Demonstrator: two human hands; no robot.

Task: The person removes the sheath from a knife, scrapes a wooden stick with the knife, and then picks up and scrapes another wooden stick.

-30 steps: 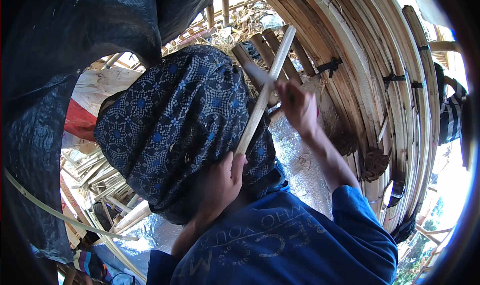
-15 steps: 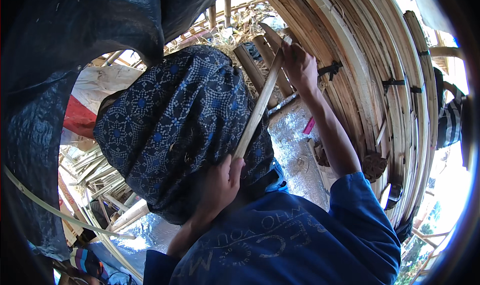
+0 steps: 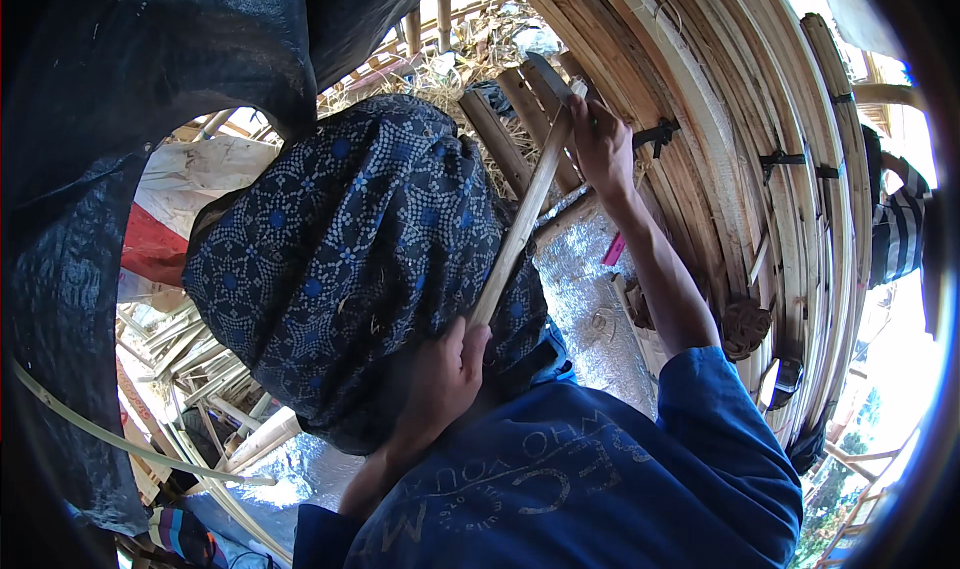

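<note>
A long pale strip of bamboo (image 3: 524,214) slants across my lap, over a dark cloth with a blue and white pattern (image 3: 340,239). My left hand (image 3: 445,371) is closed round the strip's near end, close to my body. At the far end, my right hand (image 3: 603,147) grips a knife, its handle mostly hidden by the fingers. The knife's curved blade (image 3: 547,73) juts out to the far left of that hand, lying against the strip's far end.
Tall bundles of wooden strips (image 3: 735,119), tied with black bands, stand along the right. A dark plastic sheet (image 3: 75,239) hangs on the left. Cut bamboo pieces (image 3: 185,354) lie at lower left, and shiny silver sheeting (image 3: 590,289) covers the floor beside my lap.
My right hand has shifted slightly nearer with the knife, and the blade's face is turned differently. My left hand keeps its grip on the strip. The whole view has shifted a little.
</note>
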